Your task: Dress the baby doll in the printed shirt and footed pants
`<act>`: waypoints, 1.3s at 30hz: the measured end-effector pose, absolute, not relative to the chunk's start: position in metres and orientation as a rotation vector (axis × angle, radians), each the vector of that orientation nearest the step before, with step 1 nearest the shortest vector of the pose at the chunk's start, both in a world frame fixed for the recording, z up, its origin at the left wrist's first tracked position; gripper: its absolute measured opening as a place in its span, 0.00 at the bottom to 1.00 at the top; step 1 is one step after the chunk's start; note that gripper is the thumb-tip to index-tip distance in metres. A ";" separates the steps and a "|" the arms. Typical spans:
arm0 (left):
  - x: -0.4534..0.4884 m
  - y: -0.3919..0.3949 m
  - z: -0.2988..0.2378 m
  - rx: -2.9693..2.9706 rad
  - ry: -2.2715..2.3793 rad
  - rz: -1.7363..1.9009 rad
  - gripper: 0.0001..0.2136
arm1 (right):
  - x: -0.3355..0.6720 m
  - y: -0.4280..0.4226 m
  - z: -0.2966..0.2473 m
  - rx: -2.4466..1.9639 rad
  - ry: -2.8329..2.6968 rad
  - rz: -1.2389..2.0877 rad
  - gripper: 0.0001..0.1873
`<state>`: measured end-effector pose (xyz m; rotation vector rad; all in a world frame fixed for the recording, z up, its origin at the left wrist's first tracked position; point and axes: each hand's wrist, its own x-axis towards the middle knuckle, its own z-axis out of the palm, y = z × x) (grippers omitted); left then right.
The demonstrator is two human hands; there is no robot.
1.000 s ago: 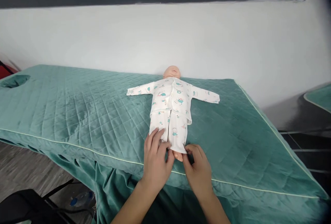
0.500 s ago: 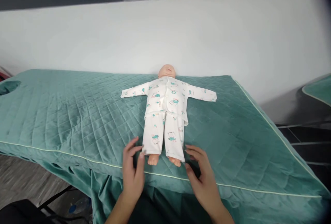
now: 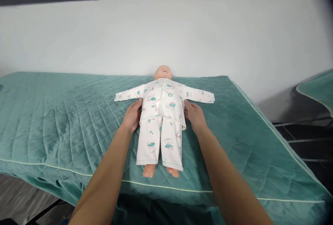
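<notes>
A baby doll [image 3: 163, 71] lies on its back on the green quilted bed cover, its head near the wall and its bare feet near the front edge. White pajamas with teal animal prints dress it: a buttoned top [image 3: 166, 100] with the sleeves spread wide, and trousers [image 3: 149, 145]. My left hand [image 3: 133, 115] presses against the doll's side under one sleeve, its fingers curled in and partly hidden. At the opposite side, my right hand [image 3: 195, 114] grips the torso the same way, thumb at the top's edge and other fingertips out of sight.
The green quilted cover [image 3: 65, 121] with pale piping spreads across the bed. Behind it rises a white wall [image 3: 166, 34] with a dark band above. At the right stands another green-covered surface [image 3: 317, 89], with dark floor and pale bars below it.
Both hands have moved forward from beside the trouser cuffs to the sides of the doll's torso and closed in on it. The view has shifted slightly; the doll lies as before.
</notes>
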<state>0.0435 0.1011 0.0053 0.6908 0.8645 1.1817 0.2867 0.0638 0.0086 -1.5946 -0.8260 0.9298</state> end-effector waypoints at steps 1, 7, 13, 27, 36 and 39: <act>0.044 0.107 0.006 0.706 0.878 1.117 0.19 | 0.287 0.074 0.010 -1.686 -0.915 0.851 0.22; 0.041 0.114 0.010 0.803 0.838 1.028 0.22 | 0.288 0.086 0.005 -1.722 -1.102 0.741 0.28; 0.049 0.123 0.013 0.831 0.765 1.049 0.30 | 0.284 0.086 -0.001 -1.325 -1.011 0.962 0.24; 0.051 0.136 0.002 0.772 0.600 1.106 0.31 | 0.283 0.089 -0.001 -1.226 -0.955 0.986 0.24; 0.045 0.141 -0.003 0.553 0.558 1.181 0.18 | 0.288 0.094 -0.005 -1.215 -0.742 1.024 0.17; 0.033 0.148 -0.007 0.370 0.535 1.269 0.15 | 0.302 0.096 -0.003 -1.060 -0.617 1.256 0.18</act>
